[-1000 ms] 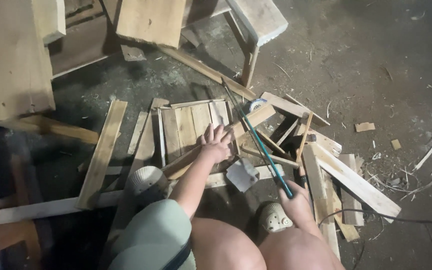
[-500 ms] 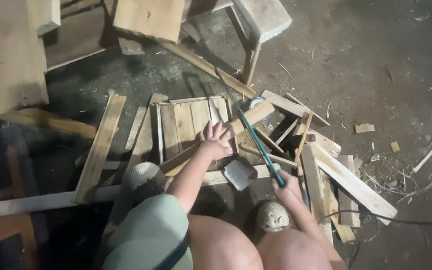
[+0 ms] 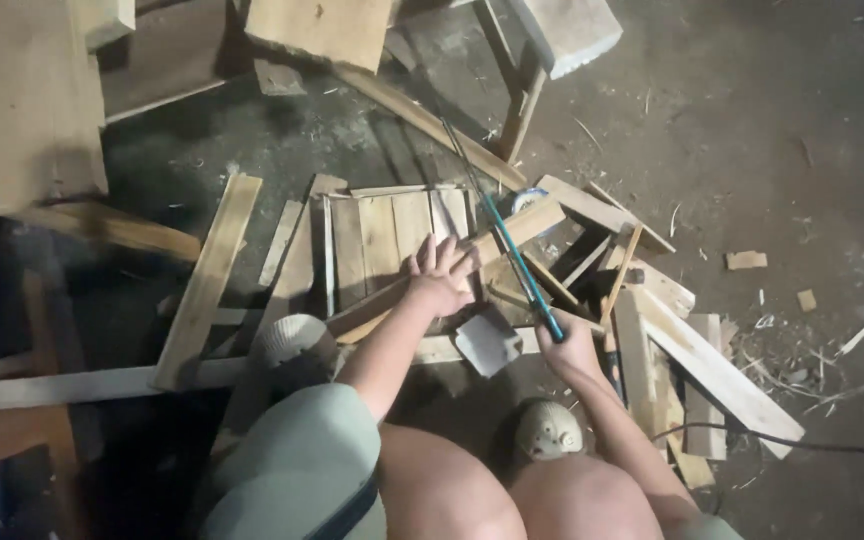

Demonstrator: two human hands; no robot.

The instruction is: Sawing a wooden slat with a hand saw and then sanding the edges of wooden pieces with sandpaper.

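Note:
My left hand (image 3: 439,275) lies flat, fingers spread, on a diagonal wooden slat (image 3: 517,228) that crosses a small slatted wooden panel (image 3: 384,232) on the floor. My right hand (image 3: 564,345) is closed around the near end of a long thin blue-green tool (image 3: 500,240), probably a saw seen edge-on. The tool runs away from me over the slat, just right of my left hand. My bare knees fill the lower edge of the view.
Loose planks (image 3: 204,280) and offcuts (image 3: 697,360) lie all around the panel. Large boards (image 3: 12,110) and a wooden stool (image 3: 552,40) stand at the back. A black cable (image 3: 782,440) runs at lower right. My perforated shoes (image 3: 547,430) flank a small grey block (image 3: 487,345).
My left hand stays pressed on the slat. My right hand and the tool have shifted slightly forward, and the view has tilted a little.

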